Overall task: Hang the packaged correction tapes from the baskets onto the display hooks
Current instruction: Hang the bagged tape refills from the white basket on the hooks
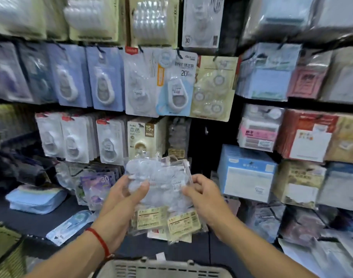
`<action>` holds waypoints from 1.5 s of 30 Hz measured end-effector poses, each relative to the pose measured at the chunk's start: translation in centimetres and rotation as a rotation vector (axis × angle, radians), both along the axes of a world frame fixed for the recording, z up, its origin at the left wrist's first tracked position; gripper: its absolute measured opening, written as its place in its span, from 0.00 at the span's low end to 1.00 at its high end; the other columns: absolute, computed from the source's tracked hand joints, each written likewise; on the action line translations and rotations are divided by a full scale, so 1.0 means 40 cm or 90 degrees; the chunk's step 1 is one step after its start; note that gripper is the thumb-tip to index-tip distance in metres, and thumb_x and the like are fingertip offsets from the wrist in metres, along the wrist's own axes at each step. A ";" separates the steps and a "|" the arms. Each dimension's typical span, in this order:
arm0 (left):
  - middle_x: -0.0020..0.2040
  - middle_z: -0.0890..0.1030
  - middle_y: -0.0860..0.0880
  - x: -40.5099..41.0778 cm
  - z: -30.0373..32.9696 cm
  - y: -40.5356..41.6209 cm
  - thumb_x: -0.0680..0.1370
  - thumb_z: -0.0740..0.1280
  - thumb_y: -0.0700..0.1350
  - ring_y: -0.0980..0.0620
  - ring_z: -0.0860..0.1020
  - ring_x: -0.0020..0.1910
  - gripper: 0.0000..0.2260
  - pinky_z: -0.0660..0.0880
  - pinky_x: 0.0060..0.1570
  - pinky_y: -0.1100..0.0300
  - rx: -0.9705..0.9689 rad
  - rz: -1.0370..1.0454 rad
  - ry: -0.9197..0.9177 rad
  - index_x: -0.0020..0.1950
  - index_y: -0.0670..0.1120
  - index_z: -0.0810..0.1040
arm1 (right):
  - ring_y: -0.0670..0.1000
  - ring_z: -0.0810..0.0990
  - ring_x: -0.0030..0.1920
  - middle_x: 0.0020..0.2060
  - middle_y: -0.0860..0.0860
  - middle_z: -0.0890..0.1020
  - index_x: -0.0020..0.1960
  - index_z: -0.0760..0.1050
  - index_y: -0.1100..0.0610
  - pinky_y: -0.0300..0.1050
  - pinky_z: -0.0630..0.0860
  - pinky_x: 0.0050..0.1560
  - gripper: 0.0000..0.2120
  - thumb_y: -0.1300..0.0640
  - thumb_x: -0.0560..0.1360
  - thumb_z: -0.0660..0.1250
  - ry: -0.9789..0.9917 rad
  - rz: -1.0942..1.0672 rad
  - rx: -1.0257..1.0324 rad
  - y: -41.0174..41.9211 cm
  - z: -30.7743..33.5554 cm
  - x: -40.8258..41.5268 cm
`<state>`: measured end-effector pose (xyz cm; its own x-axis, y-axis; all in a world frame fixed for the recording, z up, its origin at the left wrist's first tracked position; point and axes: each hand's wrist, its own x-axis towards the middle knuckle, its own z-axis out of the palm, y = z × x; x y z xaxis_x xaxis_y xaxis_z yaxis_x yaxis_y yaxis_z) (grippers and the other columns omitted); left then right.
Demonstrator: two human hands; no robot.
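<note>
Head view shows both hands, left hand (125, 194) and right hand (203, 192), curled in a grip round a bunch of clear correction-tape packs (159, 177) above the basket (163, 267); best to separate one pack and line its hole with a free hook.

hung packs (108, 79) crowd wall rows edge to edge; dark open gap (209, 145) right of cream pack (145, 135); basket rim (163, 266) close below hands.
</note>
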<state>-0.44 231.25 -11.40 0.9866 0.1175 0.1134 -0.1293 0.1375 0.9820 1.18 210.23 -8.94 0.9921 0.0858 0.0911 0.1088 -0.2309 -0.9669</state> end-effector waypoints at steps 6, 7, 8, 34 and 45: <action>0.62 0.82 0.49 0.110 0.057 0.044 0.75 0.76 0.59 0.46 0.81 0.61 0.23 0.78 0.63 0.43 0.219 0.278 -0.171 0.65 0.55 0.73 | 0.63 0.88 0.49 0.46 0.56 0.89 0.54 0.79 0.53 0.70 0.82 0.54 0.02 0.58 0.82 0.68 -0.055 0.004 0.095 -0.015 0.071 0.114; 0.61 0.82 0.49 0.117 0.054 0.050 0.74 0.75 0.61 0.47 0.80 0.60 0.24 0.78 0.61 0.45 0.239 0.307 -0.180 0.65 0.55 0.72 | 0.60 0.89 0.48 0.45 0.55 0.89 0.55 0.79 0.52 0.69 0.83 0.54 0.03 0.57 0.82 0.69 -0.066 0.010 0.094 -0.013 0.075 0.130; 0.60 0.81 0.50 0.124 0.048 0.056 0.74 0.75 0.62 0.48 0.80 0.59 0.25 0.78 0.60 0.47 0.254 0.324 -0.178 0.66 0.55 0.72 | 0.58 0.89 0.47 0.45 0.53 0.89 0.56 0.79 0.51 0.68 0.83 0.54 0.03 0.56 0.82 0.69 -0.077 0.012 0.092 -0.010 0.078 0.146; 0.54 0.88 0.42 0.108 0.011 0.041 0.65 0.80 0.50 0.38 0.88 0.49 0.25 0.85 0.42 0.45 -0.083 0.032 -0.056 0.59 0.52 0.76 | 0.36 0.82 0.51 0.49 0.35 0.85 0.53 0.81 0.42 0.43 0.81 0.56 0.07 0.41 0.81 0.68 -0.121 0.083 -0.196 0.103 -0.012 0.079; 0.53 0.88 0.50 0.118 -0.001 0.075 0.83 0.66 0.35 0.44 0.88 0.50 0.19 0.84 0.40 0.44 -0.049 0.090 -0.051 0.57 0.62 0.77 | 0.57 0.88 0.47 0.44 0.52 0.89 0.49 0.83 0.50 0.67 0.83 0.53 0.01 0.54 0.80 0.73 -0.132 -0.099 0.139 0.083 0.034 0.120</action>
<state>4.26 234.23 -11.43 0.9477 0.2665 0.1759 -0.2297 0.1863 0.9553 5.99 213.55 -7.57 0.9504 -0.1084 0.2916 0.2877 -0.0505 -0.9564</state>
